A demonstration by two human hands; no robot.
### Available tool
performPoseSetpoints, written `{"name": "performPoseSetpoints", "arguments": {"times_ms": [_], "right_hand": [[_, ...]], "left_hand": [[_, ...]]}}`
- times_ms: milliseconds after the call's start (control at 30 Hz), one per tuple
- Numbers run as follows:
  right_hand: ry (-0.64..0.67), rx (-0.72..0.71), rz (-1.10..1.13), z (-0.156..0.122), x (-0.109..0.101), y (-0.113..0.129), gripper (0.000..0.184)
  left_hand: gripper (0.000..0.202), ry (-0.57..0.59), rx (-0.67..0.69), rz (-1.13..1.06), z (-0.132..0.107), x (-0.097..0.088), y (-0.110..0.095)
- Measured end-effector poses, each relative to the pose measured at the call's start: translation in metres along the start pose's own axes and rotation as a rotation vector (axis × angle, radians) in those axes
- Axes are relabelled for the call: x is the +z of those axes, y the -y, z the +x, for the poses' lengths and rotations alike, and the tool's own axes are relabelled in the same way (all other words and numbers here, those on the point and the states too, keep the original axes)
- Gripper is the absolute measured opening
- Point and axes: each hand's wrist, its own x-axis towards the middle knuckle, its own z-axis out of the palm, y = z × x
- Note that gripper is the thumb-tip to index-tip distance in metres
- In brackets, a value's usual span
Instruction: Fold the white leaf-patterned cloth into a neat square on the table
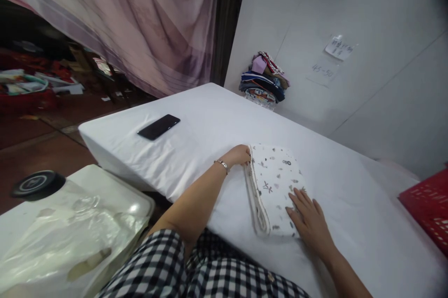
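Left hand [240,154], fingertips behind folded cloth [276,186]

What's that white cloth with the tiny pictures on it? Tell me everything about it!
The folded cloth is white, soft-looking fabric dotted with small grey prints. It is folded into a rectangle of several layers, whose edges show along its left side. It lies flat on the white-covered table. The left hand curls at its far left corner; the right hand lies flat on its near right part.
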Motion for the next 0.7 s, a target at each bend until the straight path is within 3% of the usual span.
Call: {"name": "performPoseSetpoints", "arguments": {"times_ms": [200, 367, 500, 600, 700], "right_hand": [[0.01, 0.009, -0.012, 0.0, 0.0, 0.0, 0.049], [0.026, 0.021, -0.007, 0.0, 0.0, 0.001, 0.049], [0.024, 0.021, 0.0, 0.0, 0.0, 0.002, 0.05], [0.021, 0.021, 0.004, 0.001, 0.0, 0.001, 0.05], [0.019, 0.022, 0.008, 0.0, 0.001, 0.001, 0.049]], "left_hand": [[0.005, -0.062, -0.024, -0.056, 0.001, 0.002, 0.0], [0.005, -0.188, -0.037, -0.097, 0.003, -0.002, 0.004], [0.02, -0.256, -0.026, -0.12, 0.004, -0.002, 0.006], [0.038, -0.243, -0.002, -0.109, 0.003, 0.002, 0.005], [0.041, -0.219, 0.001, -0.05, 0.003, 0.008, 0.004]]}}
